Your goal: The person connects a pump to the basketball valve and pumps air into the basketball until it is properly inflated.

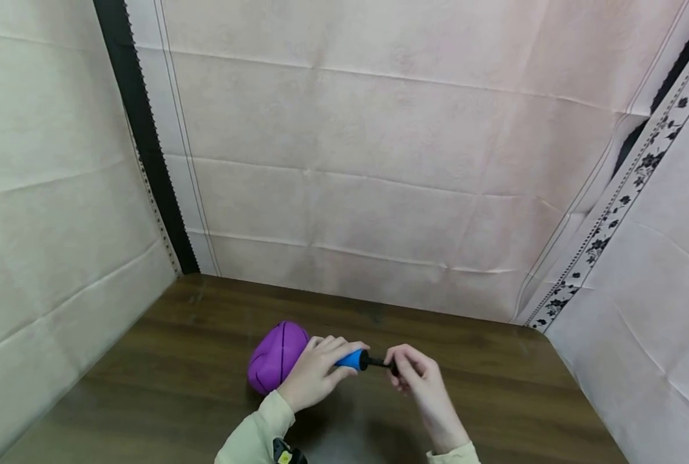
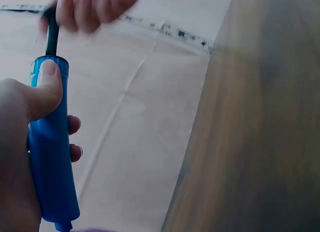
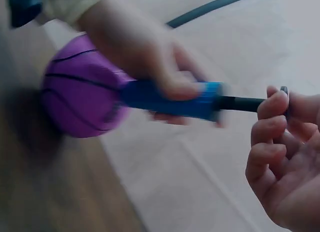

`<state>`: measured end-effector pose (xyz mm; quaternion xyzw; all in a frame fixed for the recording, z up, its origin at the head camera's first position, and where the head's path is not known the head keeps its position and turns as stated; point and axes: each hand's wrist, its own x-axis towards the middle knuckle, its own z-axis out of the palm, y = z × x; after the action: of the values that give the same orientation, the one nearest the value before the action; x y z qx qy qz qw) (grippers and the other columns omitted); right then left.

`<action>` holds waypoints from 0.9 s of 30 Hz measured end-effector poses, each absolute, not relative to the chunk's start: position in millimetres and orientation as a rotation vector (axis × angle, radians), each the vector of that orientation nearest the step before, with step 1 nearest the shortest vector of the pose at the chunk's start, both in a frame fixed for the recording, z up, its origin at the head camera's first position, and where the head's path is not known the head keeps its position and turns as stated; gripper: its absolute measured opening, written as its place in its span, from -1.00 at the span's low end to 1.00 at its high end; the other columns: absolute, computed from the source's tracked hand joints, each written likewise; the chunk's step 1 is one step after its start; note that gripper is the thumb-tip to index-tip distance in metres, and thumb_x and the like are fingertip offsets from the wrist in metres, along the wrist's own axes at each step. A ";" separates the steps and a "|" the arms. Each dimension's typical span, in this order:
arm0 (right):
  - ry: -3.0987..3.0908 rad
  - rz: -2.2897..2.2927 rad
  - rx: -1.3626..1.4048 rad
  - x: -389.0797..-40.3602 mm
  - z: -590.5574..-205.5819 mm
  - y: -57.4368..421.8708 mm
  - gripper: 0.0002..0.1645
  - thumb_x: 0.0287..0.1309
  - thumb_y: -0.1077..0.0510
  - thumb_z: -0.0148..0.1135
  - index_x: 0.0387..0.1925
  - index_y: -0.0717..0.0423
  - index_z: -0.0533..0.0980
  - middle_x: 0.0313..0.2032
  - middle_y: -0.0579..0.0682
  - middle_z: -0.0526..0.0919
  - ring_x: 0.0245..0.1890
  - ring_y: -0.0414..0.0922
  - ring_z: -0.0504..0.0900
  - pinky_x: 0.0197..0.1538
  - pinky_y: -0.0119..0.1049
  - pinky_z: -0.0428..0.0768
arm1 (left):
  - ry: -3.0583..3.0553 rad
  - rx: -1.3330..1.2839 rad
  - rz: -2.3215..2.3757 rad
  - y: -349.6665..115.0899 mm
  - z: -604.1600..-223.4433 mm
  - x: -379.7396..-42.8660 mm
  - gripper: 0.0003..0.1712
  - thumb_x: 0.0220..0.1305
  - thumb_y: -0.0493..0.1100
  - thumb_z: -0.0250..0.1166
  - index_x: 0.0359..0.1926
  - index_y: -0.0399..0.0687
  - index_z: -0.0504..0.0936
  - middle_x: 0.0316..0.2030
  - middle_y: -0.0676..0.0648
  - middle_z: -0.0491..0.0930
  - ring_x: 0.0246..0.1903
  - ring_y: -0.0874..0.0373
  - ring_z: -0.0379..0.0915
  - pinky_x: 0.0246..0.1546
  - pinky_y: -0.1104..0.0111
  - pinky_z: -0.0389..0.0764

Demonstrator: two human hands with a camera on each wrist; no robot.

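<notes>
The left hand [image 1: 319, 372]'s fingers wrap the blue pump [image 1: 352, 359], its left end at the purple ball [image 1: 274, 361] over the table [image 1: 176, 367]. Rightward, the right hand [image 1: 419, 377]'s fingers grip the black handle [image 1: 394, 368].

Left sleeve [image 1: 250, 433]: pale, angled up and inward over the table [image 1: 141, 380].
Left grip [image 1: 319, 372]: knuckles upward, fingers pointing right; thumb [image 2: 49, 86] laid lengthwise, two fingertips [image 2: 74, 125] curling round from the opposite side.
Right cuff [image 1: 459, 454]: pale, below a bare wrist [image 1: 451, 435] that slants up and left.
Right grip [image 1: 416, 374]: thumb and forefinger pinching, other fingers [image 3: 267, 128] folded toward the palm.
Spacing: both grips near each other, apart, short of the table's far edge.
</notes>
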<state>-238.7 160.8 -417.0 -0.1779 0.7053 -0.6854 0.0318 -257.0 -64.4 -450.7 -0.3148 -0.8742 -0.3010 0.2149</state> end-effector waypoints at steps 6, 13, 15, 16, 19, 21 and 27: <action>2.080 -2.234 -0.715 -233.5 -403.0 175.9 -0.76 0.48 0.15 -0.10 -0.28 0.09 0.47 -0.63 -0.16 0.33 -0.64 -0.29 0.30 -0.61 -0.21 0.13 | -2.434 -0.796 -0.891 -68.4 -450.9 -258.4 -0.53 0.29 0.01 0.25 0.22 0.41 0.46 -0.08 0.18 0.61 -0.05 0.24 0.49 0.03 0.13 0.34; 1.857 -2.028 -0.799 -248.5 -431.2 153.8 -0.75 0.51 0.05 -0.19 -0.24 0.07 0.37 -0.55 -0.17 0.34 -0.62 -0.30 0.34 -0.61 -0.28 0.13 | -2.433 -0.841 -0.667 -52.8 -456.0 -253.2 -0.51 0.26 0.03 0.24 0.22 0.26 0.47 -0.10 0.15 0.59 -0.08 0.21 0.48 0.01 0.18 0.38; 1.906 -1.999 -0.780 -250.4 -435.6 149.2 -0.73 0.50 0.06 -0.16 -0.23 0.15 0.37 -0.54 -0.16 0.37 -0.61 -0.30 0.35 -0.60 -0.25 0.13 | -2.409 -0.853 -0.622 -53.9 -457.4 -252.9 -0.52 0.28 0.07 0.21 0.22 0.25 0.48 -0.11 0.15 0.59 -0.07 0.21 0.48 0.03 0.17 0.38; 1.939 -1.989 -0.766 -250.3 -435.9 148.7 -0.73 0.49 0.06 -0.14 -0.22 0.19 0.38 -0.54 -0.16 0.39 -0.60 -0.30 0.35 -0.59 -0.23 0.13 | -2.401 -0.859 -0.615 -54.6 -457.7 -253.6 -0.53 0.28 0.08 0.21 0.22 0.26 0.48 -0.11 0.15 0.59 -0.05 0.21 0.48 0.04 0.18 0.38; 2.064 -1.921 -0.692 -247.0 -427.7 151.7 -0.65 0.47 0.06 -0.07 -0.15 0.33 0.39 -0.52 -0.15 0.45 -0.60 -0.29 0.36 -0.58 -0.35 0.22 | -2.412 -0.863 -0.637 -60.3 -459.4 -257.2 -0.53 0.31 0.13 0.16 0.25 0.36 0.45 -0.10 0.18 0.59 -0.02 0.22 0.47 0.05 0.16 0.37; 2.128 -1.895 -0.651 -243.3 -418.8 156.9 -0.61 0.45 0.03 -0.04 -0.13 0.36 0.41 -0.52 -0.15 0.47 -0.61 -0.30 0.37 -0.56 -0.42 0.28 | -2.435 -0.844 -0.681 -64.7 -459.0 -258.9 -0.51 0.32 0.12 0.15 0.27 0.44 0.41 -0.09 0.19 0.59 0.01 0.21 0.47 0.07 0.12 0.37; 2.189 -2.012 -0.650 -234.2 -396.8 181.2 -0.67 0.46 0.06 -0.07 -0.22 0.28 0.43 -0.58 -0.15 0.42 -0.65 -0.33 0.32 -0.65 -0.33 0.16 | -2.478 -0.762 -0.776 -68.3 -452.7 -259.7 -0.47 0.32 0.06 0.20 0.29 0.54 0.36 -0.05 0.17 0.59 0.06 0.18 0.47 0.09 0.08 0.35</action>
<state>-234.2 181.2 -396.8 -0.2133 0.7184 -0.6603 0.0490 -259.7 -68.3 -452.7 -0.2748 -0.8941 -0.2801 0.2158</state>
